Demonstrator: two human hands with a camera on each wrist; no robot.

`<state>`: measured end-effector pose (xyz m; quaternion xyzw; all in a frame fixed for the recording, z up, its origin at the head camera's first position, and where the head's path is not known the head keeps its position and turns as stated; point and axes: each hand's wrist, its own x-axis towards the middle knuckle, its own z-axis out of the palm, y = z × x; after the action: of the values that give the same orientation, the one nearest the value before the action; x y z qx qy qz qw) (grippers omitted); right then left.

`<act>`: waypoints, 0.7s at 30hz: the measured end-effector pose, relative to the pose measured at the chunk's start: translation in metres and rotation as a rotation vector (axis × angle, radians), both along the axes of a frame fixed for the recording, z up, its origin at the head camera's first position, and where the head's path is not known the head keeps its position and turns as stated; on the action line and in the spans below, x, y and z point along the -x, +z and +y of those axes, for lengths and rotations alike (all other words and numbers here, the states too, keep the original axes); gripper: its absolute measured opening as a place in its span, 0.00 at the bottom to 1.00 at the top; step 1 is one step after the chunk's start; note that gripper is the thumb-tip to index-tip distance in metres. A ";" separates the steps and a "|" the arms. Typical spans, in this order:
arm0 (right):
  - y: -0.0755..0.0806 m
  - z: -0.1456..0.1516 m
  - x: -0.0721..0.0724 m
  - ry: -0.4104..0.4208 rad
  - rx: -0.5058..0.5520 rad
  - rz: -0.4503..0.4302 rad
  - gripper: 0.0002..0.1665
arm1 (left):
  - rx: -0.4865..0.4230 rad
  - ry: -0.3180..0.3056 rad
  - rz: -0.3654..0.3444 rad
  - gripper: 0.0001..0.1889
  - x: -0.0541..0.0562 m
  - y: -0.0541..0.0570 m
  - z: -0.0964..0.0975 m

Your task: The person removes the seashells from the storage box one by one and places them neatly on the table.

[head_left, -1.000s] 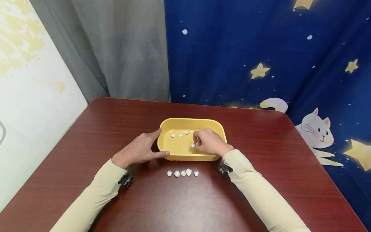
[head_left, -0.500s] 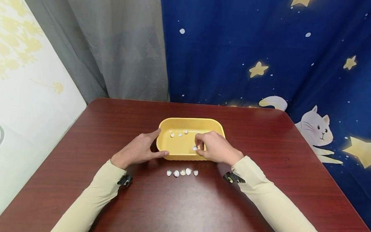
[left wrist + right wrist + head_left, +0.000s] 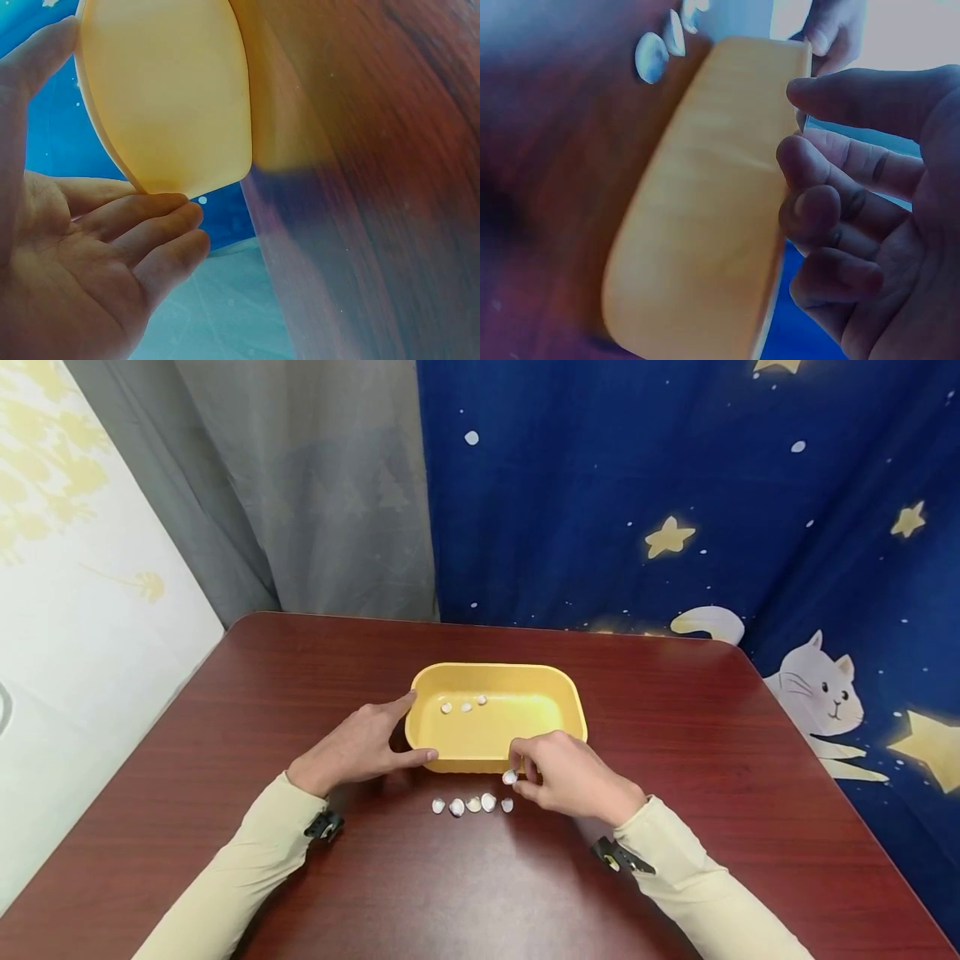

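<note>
A yellow plastic basin sits on the table in the head view. My left hand rests against its left end, thumb and fingers spread along the rim; the left wrist view shows these fingers extended against the basin. Between thumb and fingertips, my right hand pinches a small white seashell just over the basin's front edge. In the right wrist view, that shell is mostly hidden by the fingers. Three white seashells lie on the basin's floor. Before the basin is a row of several shells.
A dark red wooden table holds everything. Behind it hang a grey curtain and a blue curtain with stars and a cat. To the left stands a white patterned panel.
My right hand has lifted the pinched shell from inside the basin and brought it toward me, over the front rim. The left hand stays in place.
</note>
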<state>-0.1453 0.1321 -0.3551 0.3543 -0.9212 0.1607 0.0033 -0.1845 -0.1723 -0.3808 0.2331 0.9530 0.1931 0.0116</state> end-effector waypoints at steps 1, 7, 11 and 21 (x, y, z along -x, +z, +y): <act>-0.002 0.000 -0.002 -0.001 -0.001 0.000 0.08 | 0.000 -0.001 0.000 0.57 0.000 0.000 0.000; -0.012 0.001 -0.012 -0.014 0.003 0.043 0.09 | -0.005 -0.009 0.005 0.57 0.000 0.000 0.001; -0.019 0.004 -0.017 -0.026 -0.013 0.041 0.11 | -0.003 -0.007 0.005 0.57 0.000 0.000 0.001; -0.037 0.009 -0.023 -0.093 -0.107 0.133 0.14 | 0.001 -0.005 -0.004 0.57 0.000 -0.001 0.000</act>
<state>-0.1222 0.1408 -0.3918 0.3209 -0.9416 0.0872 0.0529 -0.1850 -0.1728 -0.3813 0.2349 0.9526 0.1930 0.0138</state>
